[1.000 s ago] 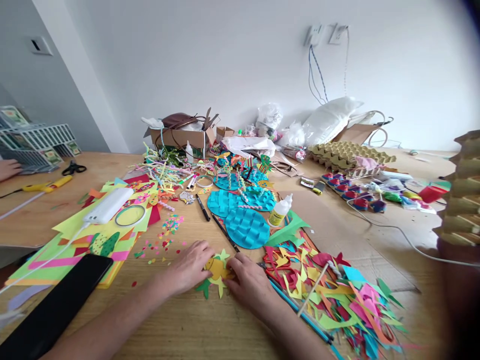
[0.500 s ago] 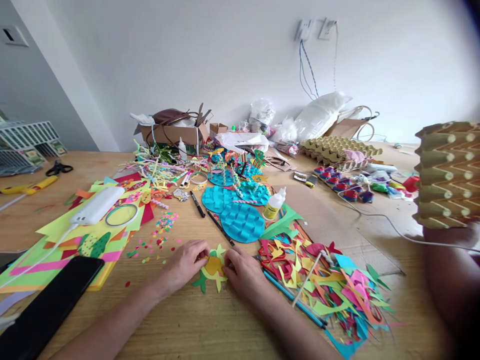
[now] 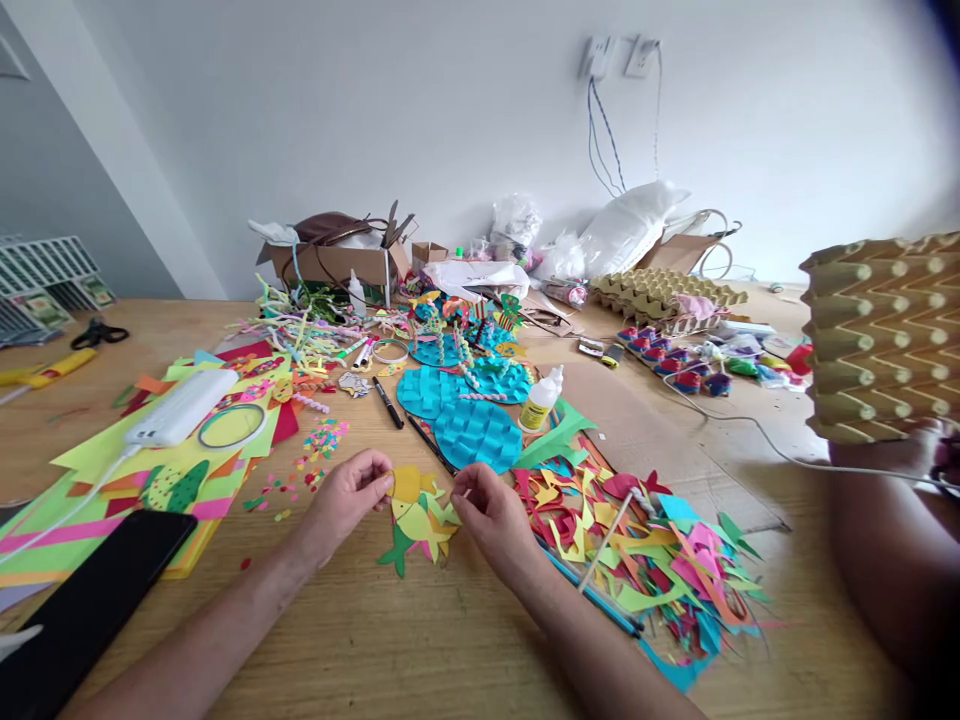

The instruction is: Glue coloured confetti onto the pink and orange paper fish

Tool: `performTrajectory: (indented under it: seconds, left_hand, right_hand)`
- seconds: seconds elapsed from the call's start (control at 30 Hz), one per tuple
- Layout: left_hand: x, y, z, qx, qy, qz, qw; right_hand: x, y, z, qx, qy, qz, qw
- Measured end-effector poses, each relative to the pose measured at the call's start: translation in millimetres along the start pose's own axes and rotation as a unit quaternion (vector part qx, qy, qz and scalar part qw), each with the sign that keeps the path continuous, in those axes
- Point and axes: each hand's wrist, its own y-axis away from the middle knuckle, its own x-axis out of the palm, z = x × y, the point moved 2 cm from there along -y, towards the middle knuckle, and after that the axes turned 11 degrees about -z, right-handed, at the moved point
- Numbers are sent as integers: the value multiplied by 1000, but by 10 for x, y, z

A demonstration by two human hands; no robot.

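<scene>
A mustard-yellow paper fish (image 3: pixel 409 484) is pinched between the thumb and fingers of my left hand (image 3: pixel 354 492). Just below it on the wooden table lies a small pile of paper fish cutouts: a pale yellow fish (image 3: pixel 417 524) on top, with a green fish tail (image 3: pixel 394 553) and a bit of pink showing beneath. My right hand (image 3: pixel 495 515) is to the right of the pile, fingers curled toward the thumb; whatever they may hold is hidden. Beyond my hands are woven blue paper discs (image 3: pixel 477 437) and a glue bottle (image 3: pixel 538 402).
Coloured paper scraps (image 3: pixel 622 530) are heaped at right. At left lie paper sheets (image 3: pixel 82 460), a white power bank (image 3: pixel 180 407) and a black phone (image 3: pixel 112 600). Another person's arm (image 3: pixel 870 560) reaches in beside a stack of egg trays (image 3: pixel 885 335).
My left hand has moved left and lifted the mustard-yellow fish off the pile, baring the pale yellow one. My right hand stays close by. The view has shifted slightly.
</scene>
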Motion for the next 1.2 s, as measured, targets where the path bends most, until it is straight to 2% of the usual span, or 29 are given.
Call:
performTrajectory:
  seconds: [0.07, 0.17, 0.3, 0.4, 0.5, 0.77, 0.87, 0.97, 1.1, 1.2]
  left_hand:
    - [-39, 2, -33, 1, 13, -34, 999]
    - [-95, 0, -83, -1, 59, -78, 995]
    - [-136, 4, -153, -14, 150, -96, 984]
    - [-146, 39, -191, -21, 161, -77, 984]
    - [-159, 105, -185, -35, 140, -45, 988]
    - [-223, 279, -49, -80, 79, -17, 993]
    - [-239, 328, -14, -88, 53, -14, 995]
    - [-266, 368, 25, -95, 44, -21, 994]
    - [-290, 411, 85, -116, 18, -11, 993]
    - [-272, 443, 127, -143, -22, 25, 989]
  right_hand:
    - [8, 42, 56, -77, 73, 29, 994]
    - [61, 158, 167, -216, 149, 103, 960]
    - [152, 335, 264, -296, 243, 180, 906]
    - [195, 445, 292, -310, 270, 235, 881]
    - [159, 486, 300, -303, 281, 262, 872]
    - [-190, 273, 312, -371, 290, 310, 826]
    - [-215, 254, 304, -368, 296, 280, 835]
    - [-144, 327, 280, -342, 305, 251, 853]
    - [-77, 408, 227, -340, 308, 266, 848]
    - [-138, 362, 165, -351, 299, 281, 842]
